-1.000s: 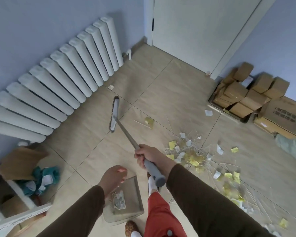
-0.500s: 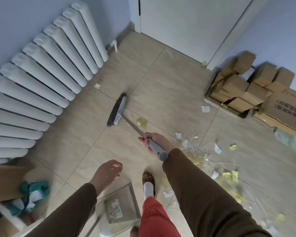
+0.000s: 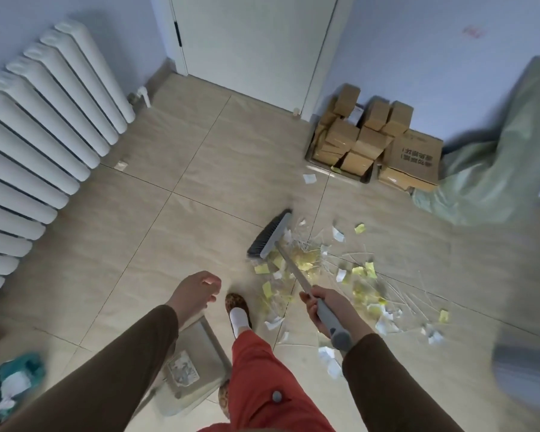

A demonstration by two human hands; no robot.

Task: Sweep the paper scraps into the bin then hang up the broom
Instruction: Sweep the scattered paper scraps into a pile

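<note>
A grey broom with dark bristles (image 3: 270,236) rests its head on the tile floor at the left edge of a pile of yellow and white paper scraps (image 3: 310,261) mixed with thin white sticks. My right hand (image 3: 326,308) grips the grey handle near its top end. My left hand (image 3: 195,291) hangs loosely curled and holds nothing, just above a clear grey dustpan (image 3: 200,344) that lies on the floor by my feet. More scraps trail off to the right (image 3: 384,319). A blurred grey object (image 3: 524,369) sits at the right edge.
A white radiator (image 3: 44,135) lines the left wall and a white door (image 3: 253,42) is straight ahead. Cardboard boxes (image 3: 371,141) and a green sack (image 3: 496,169) stand at the back right. Single scraps lie by the radiator (image 3: 120,165) and the boxes (image 3: 309,178). Teal cloth (image 3: 10,378) at lower left.
The broom head has swept from near the radiator rightward into the scrap pile. My right hand moved right and nearer with the handle. The view turned to the right.
</note>
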